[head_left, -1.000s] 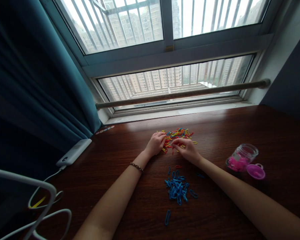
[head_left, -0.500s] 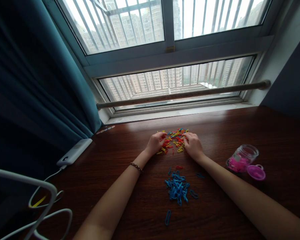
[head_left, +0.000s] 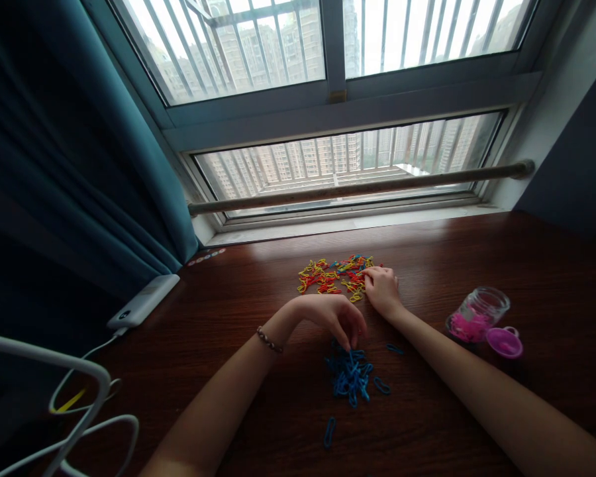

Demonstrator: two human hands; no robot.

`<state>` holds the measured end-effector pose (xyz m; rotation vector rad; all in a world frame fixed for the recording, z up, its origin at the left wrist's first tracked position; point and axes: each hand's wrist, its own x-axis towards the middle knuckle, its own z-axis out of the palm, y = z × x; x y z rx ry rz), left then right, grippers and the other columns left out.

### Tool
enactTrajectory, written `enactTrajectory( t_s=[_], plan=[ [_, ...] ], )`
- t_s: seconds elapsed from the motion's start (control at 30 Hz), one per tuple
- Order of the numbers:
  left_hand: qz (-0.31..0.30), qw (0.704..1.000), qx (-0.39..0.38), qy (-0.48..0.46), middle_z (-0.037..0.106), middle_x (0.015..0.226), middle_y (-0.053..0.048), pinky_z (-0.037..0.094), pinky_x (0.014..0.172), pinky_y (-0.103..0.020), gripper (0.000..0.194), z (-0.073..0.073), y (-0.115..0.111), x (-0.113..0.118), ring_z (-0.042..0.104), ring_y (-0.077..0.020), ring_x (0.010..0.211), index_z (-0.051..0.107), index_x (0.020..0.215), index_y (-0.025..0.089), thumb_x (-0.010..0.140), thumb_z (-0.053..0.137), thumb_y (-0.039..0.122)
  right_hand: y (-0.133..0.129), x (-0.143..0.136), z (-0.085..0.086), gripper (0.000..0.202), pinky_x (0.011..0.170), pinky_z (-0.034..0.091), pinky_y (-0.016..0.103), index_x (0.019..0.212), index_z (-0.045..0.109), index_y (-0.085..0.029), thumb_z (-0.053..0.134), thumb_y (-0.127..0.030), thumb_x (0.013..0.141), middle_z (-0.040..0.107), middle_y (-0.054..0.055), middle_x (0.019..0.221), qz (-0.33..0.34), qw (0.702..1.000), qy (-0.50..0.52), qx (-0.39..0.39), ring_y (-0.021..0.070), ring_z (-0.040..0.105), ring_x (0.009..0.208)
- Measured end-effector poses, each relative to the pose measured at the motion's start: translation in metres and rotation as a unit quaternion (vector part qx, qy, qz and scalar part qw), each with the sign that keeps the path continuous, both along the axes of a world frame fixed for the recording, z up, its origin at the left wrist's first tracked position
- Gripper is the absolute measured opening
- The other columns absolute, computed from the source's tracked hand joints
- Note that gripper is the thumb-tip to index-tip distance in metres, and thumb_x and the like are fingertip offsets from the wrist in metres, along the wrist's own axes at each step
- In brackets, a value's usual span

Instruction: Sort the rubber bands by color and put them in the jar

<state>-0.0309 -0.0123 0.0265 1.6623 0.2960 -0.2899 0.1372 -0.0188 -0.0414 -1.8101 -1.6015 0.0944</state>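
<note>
Over the pile of blue loop-shaped clips (head_left: 352, 381) hangs my left hand (head_left: 335, 318), wrist bent and fingers curled downward in a pinch. Its fingertips meet the top of the pile, and whatever is between them blends with the blue. My right hand (head_left: 383, 290) rests at the right edge of a spread of red, yellow and blue clips (head_left: 328, 277). Its fingers are bent inward against those clips, so their grip is hidden. Single blue clips lie apart from the blue pile, one in front of it (head_left: 330, 432) and one to its right (head_left: 382, 385).
Beyond my right forearm, a glass jar (head_left: 491, 301) with pink pieces lies tilted beside a pink lid (head_left: 505, 342). A white power bank (head_left: 144, 301) with a cable lies left, near the blue curtain (head_left: 144, 199). A window with a horizontal rail (head_left: 357, 190) borders the wooden table (head_left: 218, 285).
My left hand has come back from the mixed clips toward me, over the blue pile, uncovering the left side of the mixed spread. My right hand has stayed almost in place.
</note>
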Motion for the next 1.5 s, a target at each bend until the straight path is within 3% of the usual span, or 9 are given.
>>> enactTrajectory(
  t_s=[0.13, 0.23, 0.3, 0.37, 0.5, 0.87, 1.17, 1.37, 1.5],
  plan=[
    [0.14, 0.972, 0.183, -0.049, 0.066, 0.08, -0.006, 0.049, 0.066, -0.026, 0.03, -0.005, 0.013, -0.003, 0.061, -0.0151, 0.071, 0.062, 0.092, 0.013, 0.071, 0.063, 0.034, 0.002, 0.002, -0.002, 0.025, 0.08, 0.036, 0.035, 0.086, 0.067, -0.019, 0.043, -0.019, 0.08, 0.064, 0.005, 0.098, 0.008, 1.0, 0.009, 0.022, 0.0232, 0.048, 0.093],
    [0.337, 0.821, 0.454, -0.079, 0.065, 0.086, -0.009, 0.046, 0.078, -0.035, 0.027, -0.02, 0.032, -0.011, 0.059, -0.0188, 0.084, 0.063, 0.089, 0.013, 0.081, 0.049, 0.035, 0.004, 0.003, -0.002, 0.026, 0.083, 0.038, 0.033, 0.088, 0.067, -0.017, 0.043, -0.017, 0.079, 0.064, 0.007, 0.097, 0.026, 0.998, 0.03, 0.05, 0.0216, 0.05, 0.092],
    [0.337, 0.74, 0.58, -0.056, 0.06, 0.106, -0.009, 0.034, 0.095, -0.044, 0.026, -0.033, 0.042, -0.018, 0.048, -0.0235, 0.108, 0.062, 0.096, 0.018, 0.083, 0.046, 0.034, 0.005, 0.004, -0.002, 0.026, 0.084, 0.039, 0.033, 0.088, 0.067, -0.015, 0.042, -0.015, 0.078, 0.064, 0.008, 0.095, 0.041, 0.995, 0.045, 0.075, 0.0207, 0.052, 0.091],
    [0.309, 0.706, 0.637, -0.012, 0.051, 0.123, -0.006, 0.018, 0.101, -0.054, 0.03, -0.044, 0.049, -0.025, 0.03, -0.0259, 0.124, 0.057, 0.108, 0.024, 0.084, 0.044, 0.037, 0.005, 0.003, -0.001, 0.027, 0.085, 0.04, 0.033, 0.089, 0.066, -0.014, 0.042, -0.013, 0.077, 0.064, 0.009, 0.094, 0.057, 0.991, 0.061, 0.104, 0.0201, 0.053, 0.09],
    [0.282, 0.705, 0.649, 0.045, 0.043, 0.131, -0.003, 0.007, 0.099, -0.061, 0.038, -0.057, 0.055, -0.03, 0.018, -0.0262, 0.13, 0.047, 0.12, 0.03, 0.087, 0.034, 0.044, 0.003, 0.001, 0.002, 0.028, 0.085, 0.042, 0.032, 0.089, 0.066, -0.014, 0.04, -0.012, 0.076, 0.063, 0.009, 0.094, 0.083, 0.981, 0.098, 0.146, 0.0189, 0.056, 0.089],
    [0.275, 0.705, 0.653, 0.027, 0.044, 0.129, -0.006, 0.011, 0.101, -0.057, 0.038, -0.059, 0.056, -0.029, 0.026, -0.0248, 0.127, 0.045, 0.121, 0.026, 0.086, 0.036, 0.041, -0.013, -0.013, 0.02, 0.02, 0.071, 0.046, 0.027, 0.082, 0.065, -0.017, 0.046, -0.018, 0.074, 0.065, 0.006, 0.083, 0.155, 0.955, 0.219, 0.124, 0.0156, 0.058, 0.074],
    [0.335, 0.675, 0.656, -0.034, 0.049, 0.121, -0.012, 0.03, 0.099, -0.044, 0.035, -0.06, 0.057, -0.031, 0.042, -0.0226, 0.114, 0.048, 0.115, 0.014, 0.086, 0.041, 0.031, -0.039, -0.028, 0.04, 0.024, 0.049, 0.042, 0.019, 0.073, 0.068, -0.015, 0.045, -0.013, 0.069, 0.064, 0.0, 0.059, 0.484, 0.834, 0.225, -0.138, 0.0104, 0.056, 0.051],
    [0.355, 0.681, 0.631, -0.112, 0.053, 0.113, -0.011, 0.039, 0.094, -0.036, 0.029, -0.058, 0.057, -0.031, 0.049, -0.0198, 0.107, 0.053, 0.11, 0.014, 0.084, 0.043, 0.021, -0.019, -0.016, 0.022, 0.024, 0.061, 0.045, 0.024, 0.079, 0.067, -0.018, 0.044, -0.018, 0.074, 0.067, 0.002, 0.069, 0.236, 0.956, 0.174, 0.033, 0.0136, 0.059, 0.062],
    [0.397, 0.684, 0.593, -0.151, 0.058, 0.102, -0.008, 0.045, 0.087, -0.032, 0.021, -0.055, 0.058, -0.033, 0.055, -0.0175, 0.097, 0.059, 0.098, 0.016, 0.081, 0.046, 0.015, -0.004, -0.001, 0.011, 0.027, 0.078, 0.044, 0.03, 0.087, 0.066, -0.019, 0.041, -0.018, 0.077, 0.067, 0.005, 0.088, 0.108, 0.983, 0.12, 0.084, 0.0175, 0.059, 0.082]
  ],
)
